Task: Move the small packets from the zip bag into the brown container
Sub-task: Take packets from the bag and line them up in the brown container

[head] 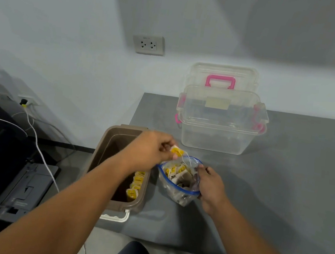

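Two hands are at work beside the container (127,129). Your left hand (148,150) reaches across the container's far right corner, its fingers curled and pinching one yellow-and-white packet (177,150) just past the right rim. A thin thread trails from that packet down into the bag (182,195). The bag stands on the grey surface (283,186) just right of the container; you cannot tell whether the two touch. Your right hand (212,187), on the side of the bag away from the container, grips the blue-edged rim with curled fingers, and the mouth gapes wide. More packets (174,171) lie heaped inside the bag. A short row of the same yellow packets already lies inside the container, along its right wall toward the near end. Beyond the container and to its right, well apart, stands a clear box (221,123) with pink latches. Its lid (222,76) is off and leans upright behind it against the wall.
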### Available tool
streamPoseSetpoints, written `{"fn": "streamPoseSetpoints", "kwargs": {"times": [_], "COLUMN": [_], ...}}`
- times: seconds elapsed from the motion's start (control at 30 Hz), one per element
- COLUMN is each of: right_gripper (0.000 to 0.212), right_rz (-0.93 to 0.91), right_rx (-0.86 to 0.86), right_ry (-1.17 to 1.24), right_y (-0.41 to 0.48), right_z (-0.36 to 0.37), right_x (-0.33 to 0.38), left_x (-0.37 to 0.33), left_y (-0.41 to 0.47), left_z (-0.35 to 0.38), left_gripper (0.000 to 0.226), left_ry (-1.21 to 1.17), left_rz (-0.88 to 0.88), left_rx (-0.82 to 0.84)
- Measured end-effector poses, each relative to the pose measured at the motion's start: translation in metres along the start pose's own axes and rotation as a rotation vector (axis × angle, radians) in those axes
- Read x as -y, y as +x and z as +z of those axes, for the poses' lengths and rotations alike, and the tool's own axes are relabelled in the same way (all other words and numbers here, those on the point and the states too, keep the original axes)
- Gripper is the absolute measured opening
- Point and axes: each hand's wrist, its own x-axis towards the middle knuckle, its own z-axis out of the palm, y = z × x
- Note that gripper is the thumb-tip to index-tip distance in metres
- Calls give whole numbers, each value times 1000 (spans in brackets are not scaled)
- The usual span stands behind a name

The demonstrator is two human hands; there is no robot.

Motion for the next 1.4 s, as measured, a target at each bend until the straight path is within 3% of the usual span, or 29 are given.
{"fn": "streamPoseSetpoints", "kwargs": {"times": [0.13, 0.3, 0.53, 0.67, 0.8, 0.93, 1.13, 1.4], "right_gripper": [25, 23, 24, 24, 24, 25, 24, 26], "right_rz": [-2, 8, 1, -2, 15, 17, 17, 34], "right_rx": [0, 7, 16, 16, 20, 7, -2, -18], "right_ry": [-35, -40, -51, -34, -13, -15, -19, -7], "right_y": [2, 3, 4, 6, 6, 5, 5, 6], "right_z": [6, 10, 14, 14, 15, 17, 17, 16], "right_x": [2, 8, 11, 7, 6, 3, 0, -2], "left_x": [11, 35, 66, 71, 92, 114, 129, 137], "left_y": [-10, -18, -12, 7, 23, 23, 26, 27], "left_z": [-34, -63, -48, -30, -16, 0, 15, 23], "left_gripper": [18, 10, 19, 35, 32, 17, 19, 15], "left_ry": [-65, 68, 318, 483, 512, 493, 478, 402], "left_rz": [-76, -200, -350, -499, -593, -597, -541, -611], "left_rx": [-174, -278, -119, 71, 122, 22, -37, -133]}}
